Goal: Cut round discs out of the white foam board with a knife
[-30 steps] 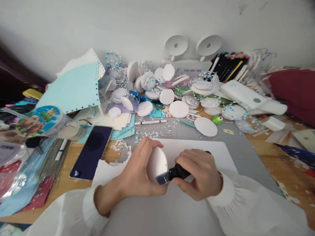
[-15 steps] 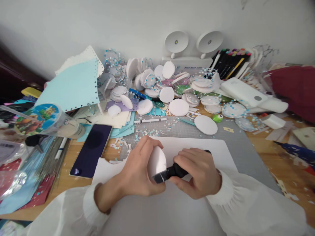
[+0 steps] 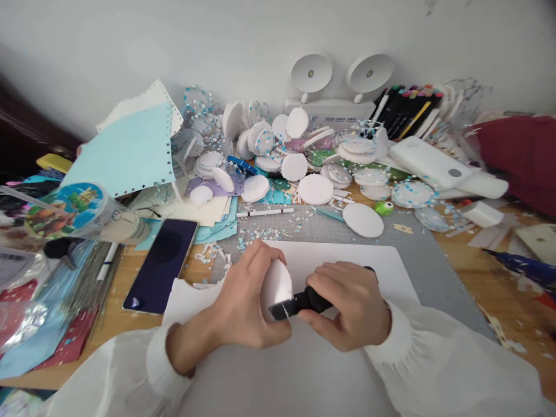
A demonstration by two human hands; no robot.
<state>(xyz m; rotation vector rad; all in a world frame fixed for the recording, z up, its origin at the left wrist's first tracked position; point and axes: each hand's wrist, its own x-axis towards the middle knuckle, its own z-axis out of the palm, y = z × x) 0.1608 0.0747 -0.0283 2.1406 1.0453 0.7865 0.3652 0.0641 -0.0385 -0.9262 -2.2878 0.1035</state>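
Observation:
My left hand [image 3: 245,298] curls around a small white disc [image 3: 278,284], tilted up between thumb and fingers. My right hand [image 3: 350,304] grips a black craft knife [image 3: 316,300], its end showing past the back of the hand. The flat dark blade lies against the disc's lower right edge, near my left thumb. A thin white sliver clings to the blade. Under both hands lies a white sheet [image 3: 369,260], on a grey cutting mat [image 3: 410,255]. My left palm hides part of the disc.
Another white disc [image 3: 363,220] lies beyond the sheet, beside a small green figure [image 3: 384,208]. Piled discs and blue-beaded wire rings [image 3: 414,193] line the back below a twin lamp [image 3: 332,111]. At left are a phone [image 3: 161,266] and a tipped plastic cup [image 3: 87,211].
The knife blade has shifted very slightly up along the disc's edge. A white sliver shows more clearly on it. Both hands keep nearly the same place.

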